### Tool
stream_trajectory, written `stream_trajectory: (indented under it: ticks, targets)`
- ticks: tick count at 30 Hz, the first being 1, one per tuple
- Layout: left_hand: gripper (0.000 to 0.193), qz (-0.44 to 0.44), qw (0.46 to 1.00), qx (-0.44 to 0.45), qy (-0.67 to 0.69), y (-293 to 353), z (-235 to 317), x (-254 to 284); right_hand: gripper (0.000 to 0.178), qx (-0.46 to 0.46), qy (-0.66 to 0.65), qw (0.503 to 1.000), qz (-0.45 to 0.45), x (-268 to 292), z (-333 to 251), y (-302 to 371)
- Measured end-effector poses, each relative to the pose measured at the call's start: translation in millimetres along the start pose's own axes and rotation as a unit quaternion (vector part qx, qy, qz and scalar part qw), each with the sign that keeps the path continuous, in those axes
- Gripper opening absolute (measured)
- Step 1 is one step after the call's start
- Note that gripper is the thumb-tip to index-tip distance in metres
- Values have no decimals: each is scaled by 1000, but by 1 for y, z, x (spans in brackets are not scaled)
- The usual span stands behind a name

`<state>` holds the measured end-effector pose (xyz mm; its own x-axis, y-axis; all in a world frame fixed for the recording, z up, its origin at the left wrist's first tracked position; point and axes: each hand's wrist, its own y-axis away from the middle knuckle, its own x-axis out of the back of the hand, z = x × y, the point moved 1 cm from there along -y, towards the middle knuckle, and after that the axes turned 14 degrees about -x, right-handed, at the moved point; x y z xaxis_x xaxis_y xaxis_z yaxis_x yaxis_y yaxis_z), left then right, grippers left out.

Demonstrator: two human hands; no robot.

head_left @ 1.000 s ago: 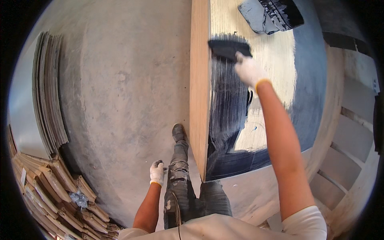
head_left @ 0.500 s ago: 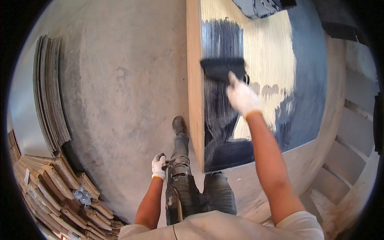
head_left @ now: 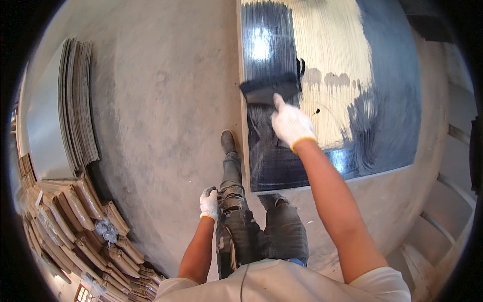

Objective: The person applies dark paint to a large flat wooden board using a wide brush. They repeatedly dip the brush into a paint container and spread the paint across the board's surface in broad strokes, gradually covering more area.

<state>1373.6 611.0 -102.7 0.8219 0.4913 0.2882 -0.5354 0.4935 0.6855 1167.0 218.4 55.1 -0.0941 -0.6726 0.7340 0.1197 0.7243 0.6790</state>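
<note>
My right hand [head_left: 293, 123], in a white knit glove with a yellow cuff, grips a wide black brush [head_left: 271, 89]. Its index finger lies along the back of the tool. The bristle edge rests on a large flat board [head_left: 329, 40], near the board's left edge. Glossy black coating [head_left: 274, 168] covers the left strip and near end; the pale, streaky middle is bare. My left hand [head_left: 209, 203], also gloved, hangs beside my left knee with fingers curled and dark stains at the tips. I see nothing held in it.
A stack of thin sheets [head_left: 80, 105] stands at the left. Below it lie many plastic-wrapped flat bundles [head_left: 85, 226]. Concrete floor [head_left: 161, 110] stretches between them and the board. Grey panels [head_left: 443, 201] line the right side. Some dark drops and smears mark the pale area.
My right hand has drawn the brush nearer along the board's left strip, and the black there is glossier. My view has shifted; the dark-smeared object at the board's far end is out of sight.
</note>
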Motion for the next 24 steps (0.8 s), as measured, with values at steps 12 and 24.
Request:
stream_trajectory:
  ticks: [12,24]
  targets:
    - [26,34,998,-7,57,69,-57,-18,65,40,172,976,-129,-57,102,114]
    - [23,83,994,7,68,125,-101,2,60,82,91,992,-41,-35,103,89]
